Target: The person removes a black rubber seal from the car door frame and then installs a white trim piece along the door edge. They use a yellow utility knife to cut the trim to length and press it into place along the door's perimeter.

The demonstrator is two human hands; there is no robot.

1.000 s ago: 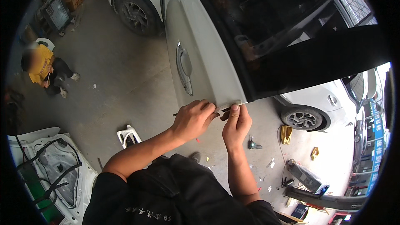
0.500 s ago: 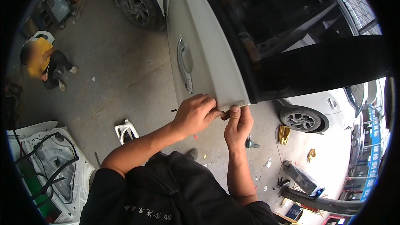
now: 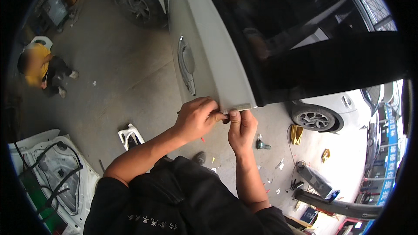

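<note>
A pale narrow strip (image 3: pixel 242 107), like tape, lies along the edge of a white car door (image 3: pixel 217 56) in front of me. My left hand (image 3: pixel 195 116) is closed in a pinch at the strip's left end; what lies between its fingertips is hidden. My right hand (image 3: pixel 242 131) has its thumb on the strip, with its fingers curled behind the edge. The two thumbs nearly meet. Beyond my left hand is the door's chrome handle (image 3: pixel 186 65); the dark window (image 3: pixel 270 26) rises to the right.
A person in a yellow top (image 3: pixel 40 63) sits low at the left. A removed door panel (image 3: pixel 65 169) with black hoses stands lower left, near a white stool (image 3: pixel 129 137). A green and black tool (image 3: pixel 262 143) and scraps lie on the floor. Another white car (image 3: pixel 331 111) stands right.
My right thumb has slid a little left along the strip, closer to my left hand, so more of the strip shows to its right. The whole view has shifted slightly.
</note>
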